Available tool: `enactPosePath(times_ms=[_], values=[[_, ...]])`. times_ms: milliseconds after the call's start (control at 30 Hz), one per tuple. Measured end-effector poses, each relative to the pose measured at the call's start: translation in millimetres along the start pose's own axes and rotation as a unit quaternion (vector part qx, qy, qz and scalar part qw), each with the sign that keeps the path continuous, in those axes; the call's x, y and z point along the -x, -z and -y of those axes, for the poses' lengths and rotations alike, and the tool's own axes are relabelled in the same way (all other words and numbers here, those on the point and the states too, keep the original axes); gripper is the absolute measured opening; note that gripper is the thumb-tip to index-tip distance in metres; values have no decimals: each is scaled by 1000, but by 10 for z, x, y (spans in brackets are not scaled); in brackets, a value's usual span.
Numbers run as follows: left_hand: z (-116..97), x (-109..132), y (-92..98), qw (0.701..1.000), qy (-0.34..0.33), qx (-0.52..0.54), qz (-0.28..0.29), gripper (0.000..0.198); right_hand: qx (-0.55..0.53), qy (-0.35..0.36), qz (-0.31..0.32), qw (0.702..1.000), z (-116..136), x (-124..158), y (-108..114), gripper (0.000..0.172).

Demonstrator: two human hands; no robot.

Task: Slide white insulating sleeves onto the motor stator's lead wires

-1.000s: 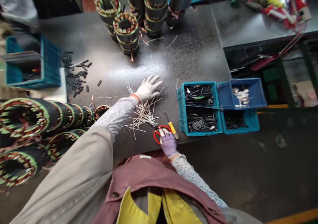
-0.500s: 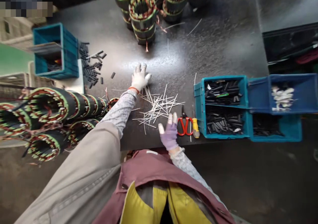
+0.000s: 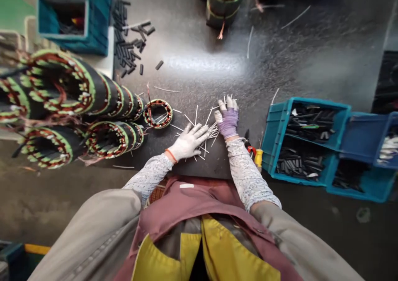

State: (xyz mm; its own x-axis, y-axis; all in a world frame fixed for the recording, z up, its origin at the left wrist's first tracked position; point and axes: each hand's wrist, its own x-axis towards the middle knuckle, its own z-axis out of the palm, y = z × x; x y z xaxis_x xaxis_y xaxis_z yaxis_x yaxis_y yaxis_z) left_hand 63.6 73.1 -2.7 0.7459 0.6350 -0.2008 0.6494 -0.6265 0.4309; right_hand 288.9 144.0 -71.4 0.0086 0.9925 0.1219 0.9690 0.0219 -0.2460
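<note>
Thin white sticks [image 3: 213, 131] lie in a crossed heap at the near side of the dark table, partly covered by both hands. My left hand [image 3: 187, 142], in a white glove, lies flat over the heap's left part, fingers stretched to the right. At the heap's right edge, my right hand [image 3: 228, 117], in a purple and white glove, rests palm down with its fingers pointing away from me. Several stick ends show past its fingertips. To the right of my right forearm are scissors [image 3: 251, 150] with red handles, mostly hidden, and a yellow-handled tool [image 3: 258, 158].
Wire-wound stator cores [image 3: 107, 94] are stacked at left, with one small wound ring [image 3: 170, 116] beside my left hand. Short black tubes [image 3: 127, 50] lie near a teal bin [image 3: 99, 19]. Teal bins [image 3: 276, 127] of black pieces stand at right; more cores [image 3: 222, 13] stand behind.
My left hand has come back toward me onto the sticks. My right hand has moved forward to their right edge. The heap looks more gathered, and the view has shifted.
</note>
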Motion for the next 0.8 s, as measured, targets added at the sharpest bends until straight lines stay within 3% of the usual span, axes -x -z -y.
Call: enactPosePath(times_ms=[100, 200, 300, 433, 500, 567, 633, 667, 733, 800], values=[[-53, 359, -231, 988, 115, 28, -101, 83, 14, 12, -42, 999, -119, -82, -17, 57], [-63, 488, -458, 956, 253, 47, -144, 103, 17, 35, -35, 999, -112, -268, -68, 61], [-11, 300, -536, 960, 235, 47, -145, 97, 0, 145, 42, 989, 142, -363, -113, 55], [7, -7, -467, 966, 191, 57, -162, 78, -4, 257, 121, 959, 537, -189, -95, 46], [-73, 34, -491, 960, 202, 79, -176, 78, 2, 290, 138, 947, 632, -75, -76, 44], [-261, 234, -637, 940, 233, 108, -223, 80, 7, 314, 144, 938, 648, -1, -67, 43], [-587, 488, -916, 876, 310, 149, -338, 76, 7, 336, 143, 931, 616, 37, -73, 42], [-792, 583, -1088, 816, 365, 180, -410, 74, 5, 346, 141, 927, 592, 54, -80, 41], [-1226, 621, -1422, 646, 485, 284, -516, 74, 0, 360, 129, 924, 544, 109, -98, 39], [-1581, 434, -1634, 476, 551, 453, -515, 76, -8, 366, 102, 925, 502, 220, -104, 39]])
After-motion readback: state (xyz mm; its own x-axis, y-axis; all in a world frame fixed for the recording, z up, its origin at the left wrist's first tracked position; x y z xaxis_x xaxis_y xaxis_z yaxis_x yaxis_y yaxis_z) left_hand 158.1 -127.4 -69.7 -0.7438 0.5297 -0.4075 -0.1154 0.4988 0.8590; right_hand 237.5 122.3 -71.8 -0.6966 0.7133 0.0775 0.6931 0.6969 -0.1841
